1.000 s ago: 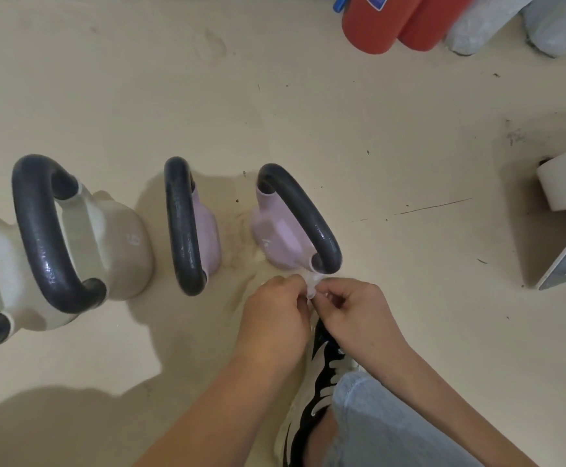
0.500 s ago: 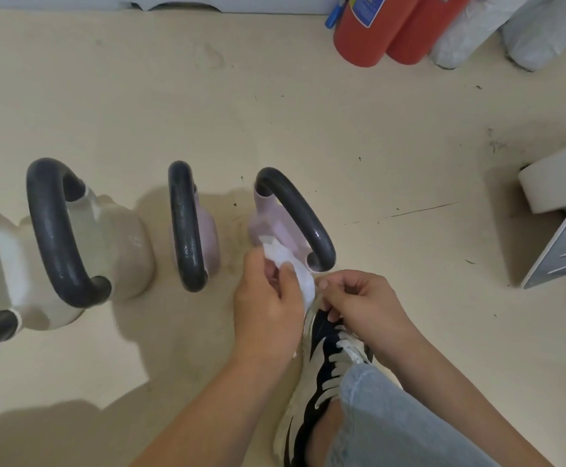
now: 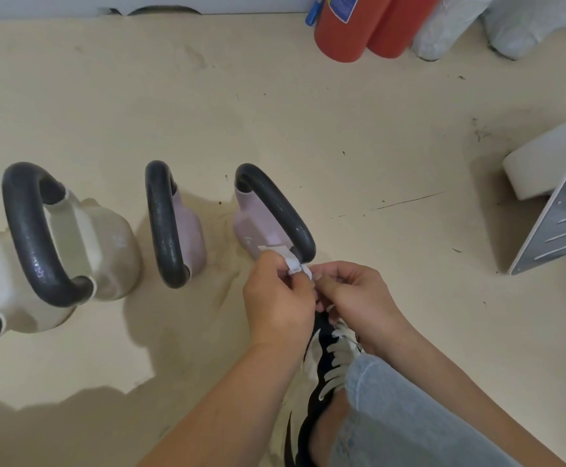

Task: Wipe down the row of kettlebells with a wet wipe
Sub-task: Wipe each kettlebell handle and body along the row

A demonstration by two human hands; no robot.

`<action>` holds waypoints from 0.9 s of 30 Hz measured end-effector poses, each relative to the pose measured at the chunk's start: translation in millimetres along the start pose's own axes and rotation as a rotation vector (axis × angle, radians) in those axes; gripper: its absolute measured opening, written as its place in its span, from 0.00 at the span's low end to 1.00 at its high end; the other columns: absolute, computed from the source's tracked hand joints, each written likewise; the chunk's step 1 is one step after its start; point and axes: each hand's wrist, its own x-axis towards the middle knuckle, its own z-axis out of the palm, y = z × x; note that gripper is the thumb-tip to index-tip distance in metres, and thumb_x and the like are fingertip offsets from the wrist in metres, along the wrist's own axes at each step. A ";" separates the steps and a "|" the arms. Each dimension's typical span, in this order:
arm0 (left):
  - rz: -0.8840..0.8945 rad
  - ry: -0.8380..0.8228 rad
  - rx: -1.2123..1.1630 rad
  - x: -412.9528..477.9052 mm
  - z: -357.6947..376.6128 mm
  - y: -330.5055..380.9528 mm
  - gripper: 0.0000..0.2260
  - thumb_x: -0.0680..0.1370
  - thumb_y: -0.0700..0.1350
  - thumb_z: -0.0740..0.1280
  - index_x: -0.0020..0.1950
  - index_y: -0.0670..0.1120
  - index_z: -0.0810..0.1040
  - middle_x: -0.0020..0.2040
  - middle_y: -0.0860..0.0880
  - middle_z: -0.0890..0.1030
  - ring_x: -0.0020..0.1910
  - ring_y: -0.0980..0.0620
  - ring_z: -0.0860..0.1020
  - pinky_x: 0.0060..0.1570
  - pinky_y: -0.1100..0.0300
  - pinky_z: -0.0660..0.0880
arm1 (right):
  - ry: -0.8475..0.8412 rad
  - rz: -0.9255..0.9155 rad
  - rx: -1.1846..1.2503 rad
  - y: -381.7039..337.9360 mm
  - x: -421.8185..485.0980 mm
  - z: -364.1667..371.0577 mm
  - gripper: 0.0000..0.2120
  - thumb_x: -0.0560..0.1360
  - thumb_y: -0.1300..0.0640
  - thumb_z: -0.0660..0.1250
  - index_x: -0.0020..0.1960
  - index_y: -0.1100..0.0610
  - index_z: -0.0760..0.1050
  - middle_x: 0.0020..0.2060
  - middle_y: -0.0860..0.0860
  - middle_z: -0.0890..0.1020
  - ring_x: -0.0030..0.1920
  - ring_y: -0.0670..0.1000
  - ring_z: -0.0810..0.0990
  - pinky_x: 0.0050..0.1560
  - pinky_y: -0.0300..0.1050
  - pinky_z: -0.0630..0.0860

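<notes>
Wet wipe [image 3: 295, 266] (small, crumpled) is pinched from both sides, left hand [image 3: 276, 298] and right hand [image 3: 359, 299] each gripping it, right at the near end of the rightmost pink kettlebell [image 3: 258, 224]; contact unclear. Second pink kettlebell [image 3: 189, 230] and cream kettlebell [image 3: 110, 244] stand to its left on the floor [image 3: 342, 129].

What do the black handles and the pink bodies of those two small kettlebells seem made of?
Black handles: grainy surface with bright glints, likely painted or coated metal. Pink bodies: smooth, matte, moulded shape, probably a plastic or vinyl shell; the filling cannot be seen.
</notes>
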 end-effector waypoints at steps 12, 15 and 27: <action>-0.216 -0.190 0.081 -12.8 -18.2 -18.1 0.03 0.73 0.41 0.66 0.41 0.45 0.78 0.40 0.44 0.83 0.40 0.43 0.83 0.39 0.51 0.80 | -0.091 0.003 -0.218 -17.7 -19.2 -21.7 0.06 0.82 0.61 0.67 0.56 0.57 0.82 0.38 0.54 0.85 0.37 0.50 0.82 0.34 0.44 0.78; -0.312 -0.175 -0.026 -18.0 -30.5 -20.7 0.05 0.71 0.42 0.64 0.45 0.43 0.77 0.44 0.39 0.83 0.42 0.38 0.84 0.40 0.45 0.83 | -0.131 0.040 -0.252 -28.4 -20.0 -18.2 0.06 0.82 0.61 0.67 0.54 0.59 0.82 0.37 0.53 0.85 0.39 0.51 0.82 0.36 0.45 0.79; 0.015 -0.149 0.003 25.7 -22.1 15.8 0.16 0.82 0.40 0.62 0.35 0.48 0.66 0.33 0.51 0.70 0.32 0.52 0.69 0.32 0.63 0.67 | 0.009 0.111 -0.094 -25.2 7.7 8.2 0.08 0.80 0.63 0.66 0.53 0.66 0.82 0.35 0.58 0.83 0.33 0.54 0.81 0.34 0.47 0.79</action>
